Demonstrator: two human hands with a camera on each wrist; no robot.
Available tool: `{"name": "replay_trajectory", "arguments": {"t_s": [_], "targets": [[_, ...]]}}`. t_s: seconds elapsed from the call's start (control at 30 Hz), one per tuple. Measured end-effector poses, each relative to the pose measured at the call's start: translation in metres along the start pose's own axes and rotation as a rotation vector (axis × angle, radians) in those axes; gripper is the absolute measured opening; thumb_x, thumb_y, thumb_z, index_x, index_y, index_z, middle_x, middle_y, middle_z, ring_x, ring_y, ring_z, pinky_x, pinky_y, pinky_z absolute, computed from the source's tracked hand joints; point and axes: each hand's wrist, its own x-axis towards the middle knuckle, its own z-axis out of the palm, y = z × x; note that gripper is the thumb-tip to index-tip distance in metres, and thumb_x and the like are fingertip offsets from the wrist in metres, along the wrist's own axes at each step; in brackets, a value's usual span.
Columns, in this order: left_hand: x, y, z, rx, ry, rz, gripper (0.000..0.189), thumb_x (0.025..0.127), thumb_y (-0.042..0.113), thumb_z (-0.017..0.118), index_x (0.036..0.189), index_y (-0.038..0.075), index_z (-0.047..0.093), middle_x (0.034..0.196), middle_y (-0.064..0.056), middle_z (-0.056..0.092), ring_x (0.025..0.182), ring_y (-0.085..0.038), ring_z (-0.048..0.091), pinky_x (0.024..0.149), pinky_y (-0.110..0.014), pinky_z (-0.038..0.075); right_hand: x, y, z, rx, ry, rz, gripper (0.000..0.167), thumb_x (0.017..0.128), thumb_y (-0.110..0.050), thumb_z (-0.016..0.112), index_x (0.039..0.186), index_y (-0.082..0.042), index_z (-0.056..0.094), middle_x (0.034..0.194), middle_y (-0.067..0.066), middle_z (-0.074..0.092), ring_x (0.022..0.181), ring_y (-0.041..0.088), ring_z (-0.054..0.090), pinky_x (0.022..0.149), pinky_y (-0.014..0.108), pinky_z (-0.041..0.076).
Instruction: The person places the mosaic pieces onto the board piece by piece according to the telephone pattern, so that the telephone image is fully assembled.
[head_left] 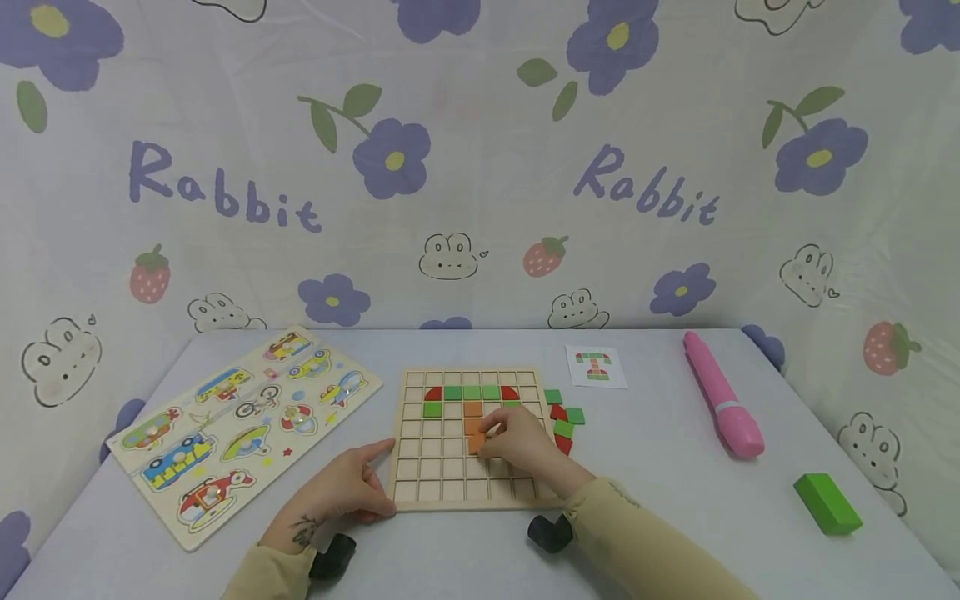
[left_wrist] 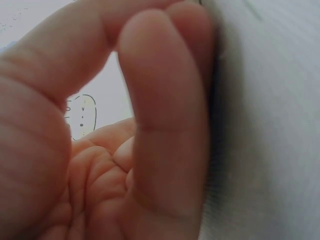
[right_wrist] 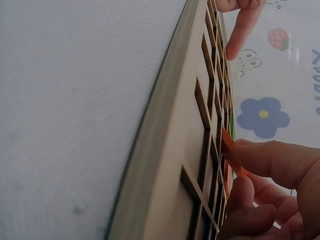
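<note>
A wooden grid board (head_left: pixel 465 505) lies on the table. Its second row holds two red rounded tiles with several green tiles (head_left: pixel 453 392) between; another green tile (head_left: pixel 432 409) sits under the left red one. Orange tiles (head_left: pixel 473 408) run down the middle column. With thumb and index finger, my right hand (head_left: pixel 525 442) pinches an orange tile (right_wrist: pixel 228 142) low over that column; its fingers partly cover the tiles there. My left hand (head_left: pixel 337 487) touches the board's left side, the index finger extended along the edge and the thumb at the near corner.
Loose red and green tiles (head_left: pixel 574 416) lie against the board's right side. Behind them is a pattern card (head_left: pixel 596 367). A vehicle puzzle board (head_left: pixel 247 433) lies at the left. To the right are a pink wand-shaped object (head_left: pixel 723 400) and a green block (head_left: pixel 827 503).
</note>
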Motion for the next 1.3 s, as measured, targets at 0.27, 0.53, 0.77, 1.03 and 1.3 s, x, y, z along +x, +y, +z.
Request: {"name": "replay_trajectory", "arguments": {"t_s": [0.27, 0.53, 0.77, 1.03, 1.3], "targets": [[0.0, 0.001, 0.001, 0.011, 0.008, -0.004, 0.094, 0.063, 0.001, 0.078, 0.144, 0.006, 0.031, 0.059, -0.002, 0.058, 0.048, -0.009, 0.051, 0.049, -0.023, 0.045, 0.0, -0.002, 0.002, -0.047, 0.014, 0.009, 0.025, 0.071, -0.012, 0.076, 0.094, -0.013, 0.07, 0.085, 0.005, 0.055, 0.071, 0.019, 0.047, 0.057, 0.028, 0.039], [0.0, 0.001, 0.001, 0.006, 0.002, 0.0, 0.094, 0.063, 0.001, 0.078, 0.144, 0.005, 0.03, 0.059, -0.001, 0.059, 0.048, -0.009, 0.051, 0.049, -0.023, 0.045, -0.001, -0.002, 0.004, -0.082, 0.03, 0.019, 0.025, 0.069, -0.011, 0.077, 0.093, -0.014, 0.071, 0.088, 0.004, 0.055, 0.075, 0.02, 0.047, 0.058, 0.028, 0.039], [0.001, 0.0, 0.001, 0.004, -0.007, 0.008, 0.094, 0.063, 0.001, 0.078, 0.144, 0.005, 0.03, 0.059, -0.002, 0.059, 0.048, -0.009, 0.051, 0.049, -0.023, 0.045, -0.002, -0.008, -0.013, 0.032, 0.069, -0.034, 0.029, 0.072, -0.012, 0.075, 0.1, -0.008, 0.069, 0.077, 0.005, 0.056, 0.067, 0.018, 0.048, 0.055, 0.027, 0.039], [0.001, -0.001, 0.001, 0.009, -0.005, 0.011, 0.094, 0.063, 0.002, 0.079, 0.144, 0.006, 0.03, 0.06, -0.002, 0.059, 0.048, -0.009, 0.052, 0.049, -0.024, 0.045, -0.002, -0.008, -0.061, 0.17, 0.173, -0.104, 0.037, 0.078, -0.011, 0.071, 0.114, -0.007, 0.063, 0.082, 0.005, 0.059, 0.074, 0.017, 0.051, 0.061, 0.029, 0.044], [0.001, 0.0, 0.001, 0.021, 0.011, -0.007, 0.094, 0.063, 0.002, 0.079, 0.144, 0.006, 0.031, 0.06, -0.003, 0.059, 0.049, -0.01, 0.052, 0.049, -0.024, 0.045, 0.003, 0.017, -0.091, 0.054, 0.25, -0.039, 0.039, 0.081, -0.015, 0.067, 0.118, -0.006, 0.061, 0.088, 0.009, 0.056, 0.079, 0.021, 0.05, 0.062, 0.029, 0.044]]}}
